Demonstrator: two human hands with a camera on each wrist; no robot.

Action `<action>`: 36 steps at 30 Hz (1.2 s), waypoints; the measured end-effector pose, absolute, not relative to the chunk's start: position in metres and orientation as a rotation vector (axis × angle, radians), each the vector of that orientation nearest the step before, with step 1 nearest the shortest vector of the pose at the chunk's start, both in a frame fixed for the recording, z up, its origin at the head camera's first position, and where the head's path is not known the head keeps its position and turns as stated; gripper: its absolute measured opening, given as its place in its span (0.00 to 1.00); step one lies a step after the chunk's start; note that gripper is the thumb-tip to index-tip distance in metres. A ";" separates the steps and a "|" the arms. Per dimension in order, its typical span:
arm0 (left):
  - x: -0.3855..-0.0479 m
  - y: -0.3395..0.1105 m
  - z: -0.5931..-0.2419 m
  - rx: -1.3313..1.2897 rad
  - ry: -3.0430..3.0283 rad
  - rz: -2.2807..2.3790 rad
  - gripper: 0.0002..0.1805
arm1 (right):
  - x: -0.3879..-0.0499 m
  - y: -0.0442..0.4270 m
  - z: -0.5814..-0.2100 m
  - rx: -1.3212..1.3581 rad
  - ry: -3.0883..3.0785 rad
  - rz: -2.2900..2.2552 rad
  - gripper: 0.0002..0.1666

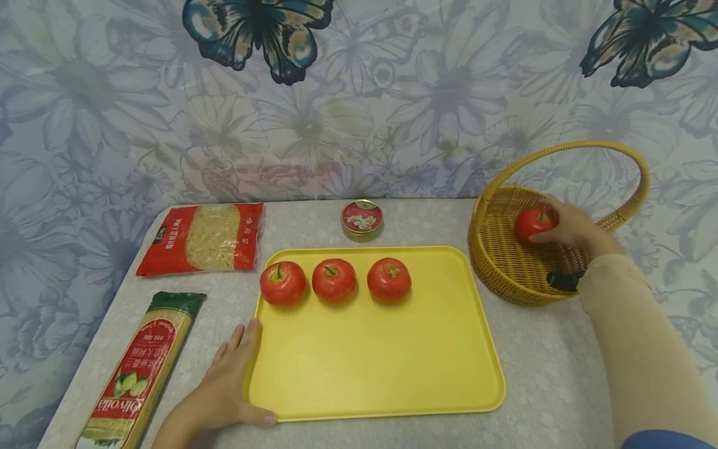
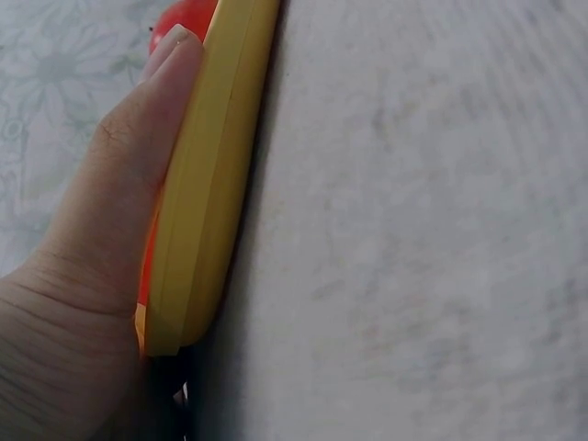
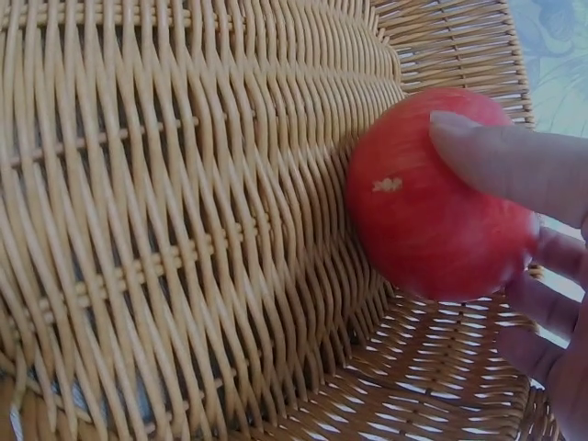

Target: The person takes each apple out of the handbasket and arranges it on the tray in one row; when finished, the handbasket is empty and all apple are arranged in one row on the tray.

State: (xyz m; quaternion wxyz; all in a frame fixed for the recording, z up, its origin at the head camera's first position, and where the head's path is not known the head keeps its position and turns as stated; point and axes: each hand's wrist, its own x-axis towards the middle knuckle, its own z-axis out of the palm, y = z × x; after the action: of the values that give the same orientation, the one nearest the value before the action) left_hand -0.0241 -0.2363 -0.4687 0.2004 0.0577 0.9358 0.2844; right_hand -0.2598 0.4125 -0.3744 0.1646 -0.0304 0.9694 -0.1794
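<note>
Inside the wicker basket (image 1: 493, 249), my right hand (image 1: 578, 229) grips a red tomato (image 1: 530, 224). In the right wrist view, the thumb presses on the tomato (image 3: 432, 230) and the other fingers curl round its far side. My left hand (image 1: 224, 380) rests at the left edge of the yellow tray (image 1: 381, 355), fingers straight along the rim and thumb at the near corner. The left wrist view shows the thumb lying against the tray's rim (image 2: 207, 184). Three tomatoes sit in a row along the tray's far side: left (image 1: 283, 284), middle (image 1: 334, 280) and right (image 1: 389, 280).
A round tin (image 1: 361, 220) stands behind the tray. To the left lie a red noodle packet (image 1: 210, 240) and a long pasta packet (image 1: 143, 368). The basket's tall handle (image 1: 561, 149) arches over its opening. A patterned wall (image 1: 392, 125) borders the table's back.
</note>
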 end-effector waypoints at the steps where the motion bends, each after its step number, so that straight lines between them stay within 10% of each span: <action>1: -0.024 -0.236 -0.469 0.164 2.621 0.788 0.90 | -0.260 0.412 -0.374 -0.090 2.766 -0.490 0.61; 36: -0.027 -0.234 -0.468 0.123 2.586 0.742 0.90 | -0.203 0.381 -0.337 -0.211 2.887 -0.666 0.58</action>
State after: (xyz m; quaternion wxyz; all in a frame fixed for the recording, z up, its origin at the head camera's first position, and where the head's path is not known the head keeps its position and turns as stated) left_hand -0.0266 -0.2340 -0.4679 0.2223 0.0445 0.9362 0.2684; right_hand -0.2029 0.3806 -0.3371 0.0856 -0.0707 0.9683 -0.2236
